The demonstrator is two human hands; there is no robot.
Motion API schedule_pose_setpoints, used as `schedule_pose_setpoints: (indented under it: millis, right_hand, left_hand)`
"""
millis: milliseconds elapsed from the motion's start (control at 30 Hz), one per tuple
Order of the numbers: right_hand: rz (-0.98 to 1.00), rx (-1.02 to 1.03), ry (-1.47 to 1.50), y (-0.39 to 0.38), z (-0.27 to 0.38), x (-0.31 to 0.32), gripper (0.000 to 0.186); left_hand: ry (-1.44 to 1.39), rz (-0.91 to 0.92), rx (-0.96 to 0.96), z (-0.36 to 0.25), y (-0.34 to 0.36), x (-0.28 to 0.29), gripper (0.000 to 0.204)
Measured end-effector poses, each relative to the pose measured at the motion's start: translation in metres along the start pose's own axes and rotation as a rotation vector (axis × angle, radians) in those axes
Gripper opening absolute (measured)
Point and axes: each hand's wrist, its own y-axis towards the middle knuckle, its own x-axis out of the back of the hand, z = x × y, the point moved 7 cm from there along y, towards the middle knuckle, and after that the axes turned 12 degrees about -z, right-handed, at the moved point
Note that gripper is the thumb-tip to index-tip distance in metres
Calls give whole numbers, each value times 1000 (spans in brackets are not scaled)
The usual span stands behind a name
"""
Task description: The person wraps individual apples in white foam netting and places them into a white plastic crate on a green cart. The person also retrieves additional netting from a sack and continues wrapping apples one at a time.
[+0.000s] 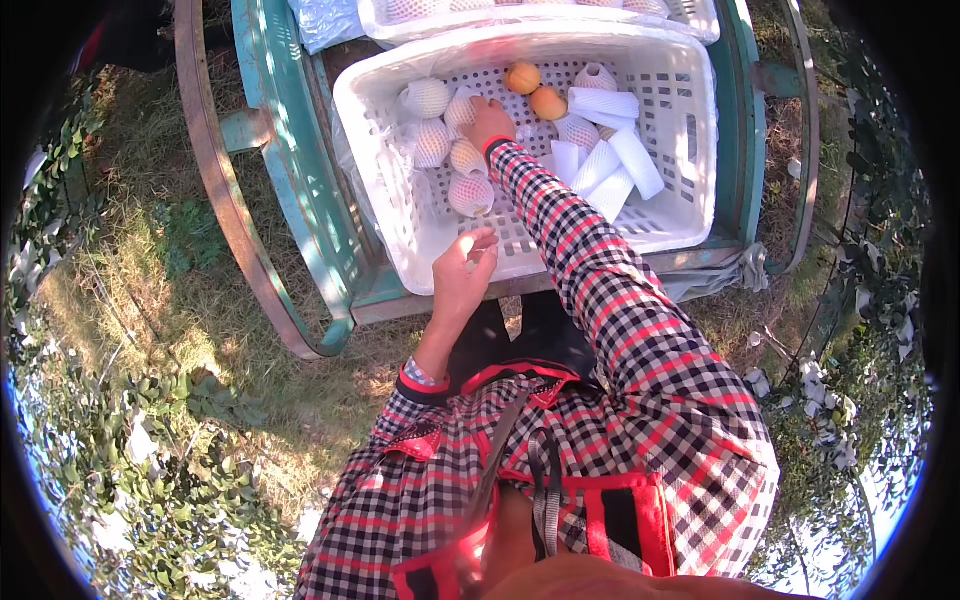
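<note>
In the white slotted plastic crate [692,215], my right hand [490,122] closes round a fruit in a white foam net [461,110]. Its fingertips are partly hidden. Several more netted fruits [470,194] sit along the crate's left side, close to that hand. Two bare orange-yellow fruits [522,78] rest just to its right. Empty white foam net sleeves [605,170] lie in a loose pile at the crate's right side. Over the crate's near rim, my left hand [463,272] is empty, its fingers loosely bent and apart from the thumb.
The crate stands on a green metal cart [310,210] with rusty curved rails [225,175]. Behind it is a second white crate [545,17] with netted fruit. Clear plastic film [328,22] lies at the far left. Leafy branches [200,400] crowd both sides above dry grass.
</note>
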Motion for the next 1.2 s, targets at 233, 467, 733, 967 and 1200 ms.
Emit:
schedule_pose_setpoints:
  millis: [233,467,733,967,1200]
  right_hand:
    - [-57,-125,-337,-19,-37,104,67]
    - [65,-261,-393,-45,-119,130,44]
    - [-44,328,86,-101,-14,207,32]
    - [-102,388,446,-122,4,217,25]
    - [-119,366,483,-123,9,193,34]
  left_hand:
    - [-38,2,-36,-18,6,-6,30]
    - [44,23,-4,-28,34,-17,26]
    - [363,-65,-987,-131,46,-42,34]
    - [161,19,-473,-81,61,-49,38]
    - [-207,252,192,-43,64,-52,23]
